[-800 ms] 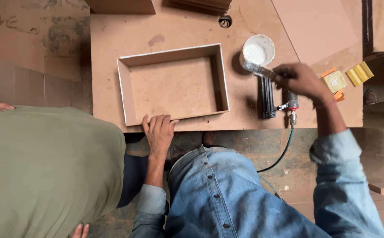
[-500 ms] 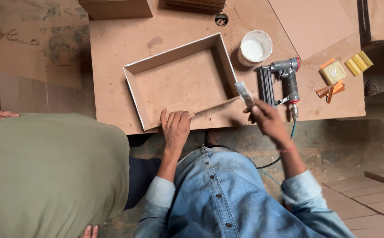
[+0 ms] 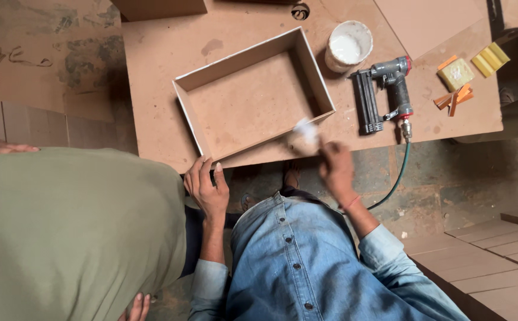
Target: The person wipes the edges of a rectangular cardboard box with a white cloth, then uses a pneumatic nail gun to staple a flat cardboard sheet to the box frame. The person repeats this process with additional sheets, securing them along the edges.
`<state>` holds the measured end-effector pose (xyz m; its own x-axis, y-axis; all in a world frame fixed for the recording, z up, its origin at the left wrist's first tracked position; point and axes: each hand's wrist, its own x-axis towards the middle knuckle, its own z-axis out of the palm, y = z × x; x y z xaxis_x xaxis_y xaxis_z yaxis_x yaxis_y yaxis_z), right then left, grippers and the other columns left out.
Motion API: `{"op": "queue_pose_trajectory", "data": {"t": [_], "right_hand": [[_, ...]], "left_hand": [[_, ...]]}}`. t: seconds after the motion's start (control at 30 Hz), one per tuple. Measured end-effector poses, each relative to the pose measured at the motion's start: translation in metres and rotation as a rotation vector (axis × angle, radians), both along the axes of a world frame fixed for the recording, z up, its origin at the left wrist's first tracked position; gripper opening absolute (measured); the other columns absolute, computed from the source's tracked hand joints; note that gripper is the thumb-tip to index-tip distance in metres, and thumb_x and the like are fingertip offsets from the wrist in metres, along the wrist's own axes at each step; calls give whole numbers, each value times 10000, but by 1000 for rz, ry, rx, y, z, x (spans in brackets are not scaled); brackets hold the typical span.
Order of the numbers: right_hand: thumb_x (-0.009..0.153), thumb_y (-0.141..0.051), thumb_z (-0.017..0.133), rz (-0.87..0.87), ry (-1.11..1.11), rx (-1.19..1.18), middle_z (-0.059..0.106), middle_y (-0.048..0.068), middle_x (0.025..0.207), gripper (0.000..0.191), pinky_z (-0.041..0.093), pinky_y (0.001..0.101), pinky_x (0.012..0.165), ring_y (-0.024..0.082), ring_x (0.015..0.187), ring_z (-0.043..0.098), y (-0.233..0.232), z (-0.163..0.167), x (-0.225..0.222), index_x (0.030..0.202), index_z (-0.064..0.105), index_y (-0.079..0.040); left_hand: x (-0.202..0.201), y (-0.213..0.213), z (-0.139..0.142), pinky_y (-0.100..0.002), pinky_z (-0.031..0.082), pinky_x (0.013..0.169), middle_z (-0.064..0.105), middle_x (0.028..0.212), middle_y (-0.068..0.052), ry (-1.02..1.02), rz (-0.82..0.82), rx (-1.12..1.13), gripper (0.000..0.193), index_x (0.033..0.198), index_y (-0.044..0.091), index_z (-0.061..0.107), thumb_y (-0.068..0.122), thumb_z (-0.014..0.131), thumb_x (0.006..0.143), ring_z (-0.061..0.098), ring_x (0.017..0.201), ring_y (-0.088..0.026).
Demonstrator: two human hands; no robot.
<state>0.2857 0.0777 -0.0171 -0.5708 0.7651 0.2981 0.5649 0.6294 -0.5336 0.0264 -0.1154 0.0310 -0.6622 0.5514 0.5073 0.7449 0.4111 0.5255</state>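
Two hands at the near edge of a shallow box on a tabletop.

The left hand (image 3: 206, 187) lies flat, fingers spread, holding nothing, at the near-left corner of the box (image 3: 253, 98), right at the tabletop (image 3: 152, 119) edge. The right hand (image 3: 337, 169) is closed around a blurred brush (image 3: 304, 135) whose white tip meets the box's near wall. Beyond the box's right wall stand a white pot (image 3: 348, 44) and a nailer (image 3: 383, 92); bare board lies left of the box.

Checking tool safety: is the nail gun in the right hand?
No: the nail gun lies on the board, while the right hand holds a brush.
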Motion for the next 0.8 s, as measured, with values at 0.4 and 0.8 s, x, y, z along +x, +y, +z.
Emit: {"op": "queue_pose_trajectory", "data": {"t": [0.4,0.8], "right_hand": [[901,-3,719,-68,88,38,587,192,1125,622,482,449,889,357,1025,561,-47,-3,-14,1488,579,-151],[763,-16,695,86,-17,-74,581,180,1149,752,541,455,837,371,1015,590,-126,-4,-61,1485,570,-186]], "left_hand": [[24,-48,-11,-468,502,853,716,1013,-120,-62,7,57,118,986,29,693,132,738,949,667,935,-345],[22,-98,-21,-475,518,744,700,886,-143,-143,-43,73,58,1008,24,687,33,662,956,670,807,-363]]}}
